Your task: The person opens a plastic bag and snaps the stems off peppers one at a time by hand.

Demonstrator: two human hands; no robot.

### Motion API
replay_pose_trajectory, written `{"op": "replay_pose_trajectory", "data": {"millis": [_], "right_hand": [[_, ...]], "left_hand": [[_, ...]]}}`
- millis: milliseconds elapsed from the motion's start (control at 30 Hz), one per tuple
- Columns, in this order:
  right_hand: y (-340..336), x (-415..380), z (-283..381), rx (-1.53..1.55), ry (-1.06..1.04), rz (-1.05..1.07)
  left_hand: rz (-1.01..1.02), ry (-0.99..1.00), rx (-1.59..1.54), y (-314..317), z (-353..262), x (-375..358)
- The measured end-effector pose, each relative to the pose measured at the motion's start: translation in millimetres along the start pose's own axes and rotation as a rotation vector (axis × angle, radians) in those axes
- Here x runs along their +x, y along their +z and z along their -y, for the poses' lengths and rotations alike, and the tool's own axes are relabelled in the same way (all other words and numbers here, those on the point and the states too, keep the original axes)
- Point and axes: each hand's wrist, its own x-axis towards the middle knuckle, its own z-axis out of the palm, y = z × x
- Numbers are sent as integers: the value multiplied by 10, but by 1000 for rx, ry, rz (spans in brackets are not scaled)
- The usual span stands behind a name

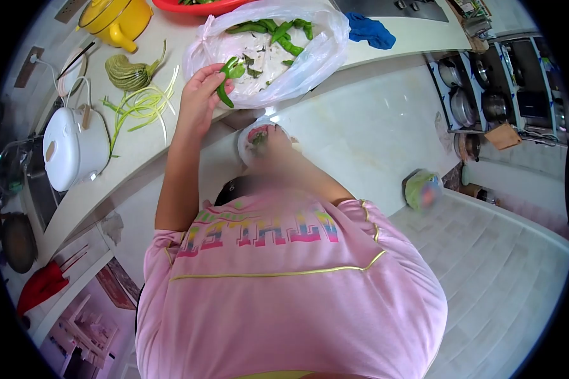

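My left hand (201, 90) pinches a long green pepper (224, 91) at the near left edge of an open clear plastic bag (283, 93) on the counter. Several green peppers (289, 45) lie inside the bag, with dark leafy scraps (253, 71) scattered around them. Below the counter edge, my right hand (277, 140) is lowered over a small white bin (245, 144) with green and red scraps in it. That hand is blurred, and its fingers do not show clearly.
On the counter (146, 136) are a striped squash (126, 72), pale green stalks (146, 107), a white rice cooker (76, 148), a yellow pot (115, 22), a red basin (202, 7) and a blue cloth (371, 30). A tied bag (422, 189) sits on the floor; a pot rack (496, 88) stands at right.
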Motion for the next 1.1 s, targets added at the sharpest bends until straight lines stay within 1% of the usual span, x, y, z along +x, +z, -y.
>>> {"op": "replay_pose_trajectory", "data": {"millis": [167,267,367,467,500,567,600,633,667,733,767,833,933,967,1000,1067,1100], "right_hand": [[-5,213,-224,127,-109,42],[-223,257,-399,158,-156,14],[-546,295,-502,78,-185,-10],[-738,409,-715,167,-437,-61],[-964,338,-632,201,-477,-11],[-1409,181,-383,281,-510,-26],[-1634,104,-246,320,-527,-32],[-1851,51,-75,450,-493,-61],[-1981,109,38,382,-504,-190],[-2162,366,229,253,-521,-443],[-2184,572,272,69,-528,-517],[-2155,959,299,-301,-535,-662],[-2133,1076,303,-573,-335,-444],[-2092,1135,259,-579,-373,-449],[-2110,1114,259,-556,-460,-499],[-2135,928,270,-507,-627,-575],[-2161,843,308,-492,-672,-561]], "left_hand": [[7,-17,-63,139,5,139],[-1,-13,-140,219,-50,305],[-6,1,-256,284,-201,628],[158,38,-422,233,-553,1375],[99,82,-461,348,-691,1427],[-16,169,-539,644,-1043,1445],[-15,201,-461,692,-1035,1468],[-15,233,-381,723,-1004,1471],[-16,265,-298,738,-962,1454],[29,240,-153,783,-693,1293],[92,201,-86,753,-533,1238],[44,90,-40,743,-234,1066],[-41,15,11,629,152,842],[-55,1,50,578,233,760],[-71,-14,85,527,274,724],[-97,33,337,402,325,699],[-111,48,462,351,359,664]]}}
